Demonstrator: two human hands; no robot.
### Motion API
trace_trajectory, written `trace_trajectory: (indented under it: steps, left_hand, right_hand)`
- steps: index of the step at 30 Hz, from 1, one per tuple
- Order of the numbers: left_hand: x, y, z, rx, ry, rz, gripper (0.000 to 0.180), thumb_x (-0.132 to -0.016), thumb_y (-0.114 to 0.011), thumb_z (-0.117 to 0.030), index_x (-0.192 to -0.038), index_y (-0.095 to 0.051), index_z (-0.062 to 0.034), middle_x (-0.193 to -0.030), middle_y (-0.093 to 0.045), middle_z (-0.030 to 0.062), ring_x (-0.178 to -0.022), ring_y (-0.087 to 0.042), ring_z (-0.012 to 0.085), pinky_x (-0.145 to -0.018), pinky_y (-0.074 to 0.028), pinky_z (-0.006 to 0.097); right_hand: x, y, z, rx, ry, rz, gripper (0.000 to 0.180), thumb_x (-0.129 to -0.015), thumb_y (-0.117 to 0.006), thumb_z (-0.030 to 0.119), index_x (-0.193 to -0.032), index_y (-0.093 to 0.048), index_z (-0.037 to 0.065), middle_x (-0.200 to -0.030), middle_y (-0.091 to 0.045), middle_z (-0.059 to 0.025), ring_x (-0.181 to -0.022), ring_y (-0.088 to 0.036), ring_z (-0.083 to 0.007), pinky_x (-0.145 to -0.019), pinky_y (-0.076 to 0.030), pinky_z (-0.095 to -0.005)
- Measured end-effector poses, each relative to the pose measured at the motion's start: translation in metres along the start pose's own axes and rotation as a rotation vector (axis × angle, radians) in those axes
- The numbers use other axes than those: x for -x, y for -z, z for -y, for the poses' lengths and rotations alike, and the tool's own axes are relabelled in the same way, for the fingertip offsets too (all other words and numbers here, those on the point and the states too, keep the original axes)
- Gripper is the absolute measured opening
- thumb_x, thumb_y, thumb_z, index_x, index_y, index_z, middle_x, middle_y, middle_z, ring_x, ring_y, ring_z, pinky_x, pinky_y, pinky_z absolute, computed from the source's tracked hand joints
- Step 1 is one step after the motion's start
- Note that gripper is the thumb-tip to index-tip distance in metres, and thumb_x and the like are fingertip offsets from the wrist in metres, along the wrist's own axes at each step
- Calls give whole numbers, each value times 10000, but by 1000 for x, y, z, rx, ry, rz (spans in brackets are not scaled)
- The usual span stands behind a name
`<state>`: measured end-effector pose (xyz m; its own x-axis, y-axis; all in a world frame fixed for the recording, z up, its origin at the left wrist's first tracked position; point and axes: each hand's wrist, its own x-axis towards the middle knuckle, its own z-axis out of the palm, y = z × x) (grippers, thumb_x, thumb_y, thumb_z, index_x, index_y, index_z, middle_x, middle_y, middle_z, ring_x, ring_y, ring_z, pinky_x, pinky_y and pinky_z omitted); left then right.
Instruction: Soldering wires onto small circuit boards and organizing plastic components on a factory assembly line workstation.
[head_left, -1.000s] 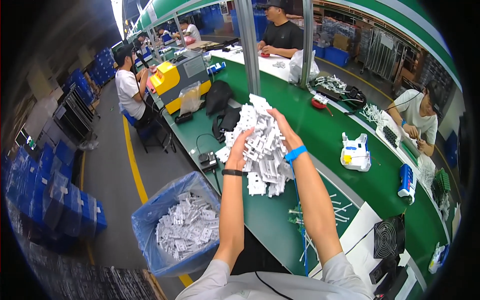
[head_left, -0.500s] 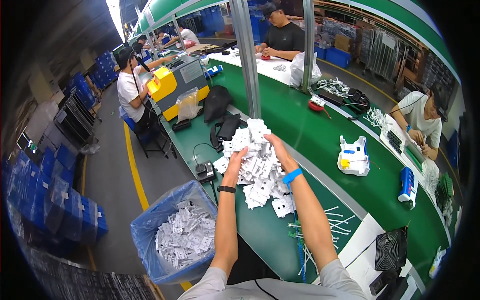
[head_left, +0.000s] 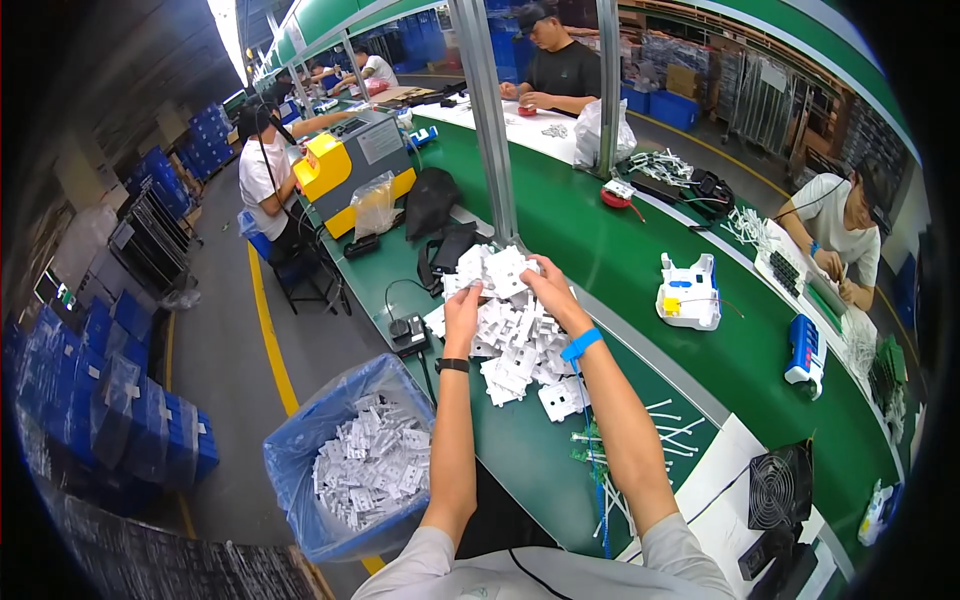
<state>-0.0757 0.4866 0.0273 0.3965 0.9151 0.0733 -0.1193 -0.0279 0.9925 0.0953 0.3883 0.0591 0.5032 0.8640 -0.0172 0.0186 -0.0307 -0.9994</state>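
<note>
White plastic plates [head_left: 515, 335] in a heap near the left edge of the green bench [head_left: 620, 250].
Left hand [head_left: 462, 312] and right hand [head_left: 540, 285] both grasp plates on top of the heap.

Both bare forearms rise from the lower edge and stretch forward, nearly straight, drawing closer toward the hands. The left hand [head_left: 462, 312] is raised with fingers curled, a thin black band around its wrist. The right hand [head_left: 547, 287] reaches slightly farther, fingers bent inward toward the left, a bright blue band on its wrist. Short grey sleeves cover the upper arms.
</note>
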Motion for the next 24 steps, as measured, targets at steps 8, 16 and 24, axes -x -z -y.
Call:
trace_trajectory:
  steps: [8,16,24]
  left_hand:
    - [14,18,19,-505,-109,-369,428,-915,-663,-385,-987,-745,29,-874,-751,175,-814,-730,282,-775,-531,388]
    - [39,1,12,-580,-157,-400,399,-920,-646,-408,-980,-720,-21,-919,-729,154,-883,-687,353,-788,-508,435]
    - [59,35,33,-210,-254,-349,323,-996,-607,-268,-1114,-681,23,-1007,-713,121,-904,-650,185,-826,-511,314]
  right_hand:
    - [40,-19,37,587,28,-117,869,-774,-725,512,-1437,-463,15,-1365,-555,-292,-1285,-534,-411,-1070,-432,-451]
    - [60,9,0,771,-13,-240,952,-836,-624,666,-1476,-412,-7,-1395,-495,-338,-1293,-504,-466,-1082,-418,-486]
    - [72,20,-24,759,61,-247,874,-868,-647,551,-1477,-403,-26,-1441,-455,-311,-1348,-450,-447,-1106,-396,-465]
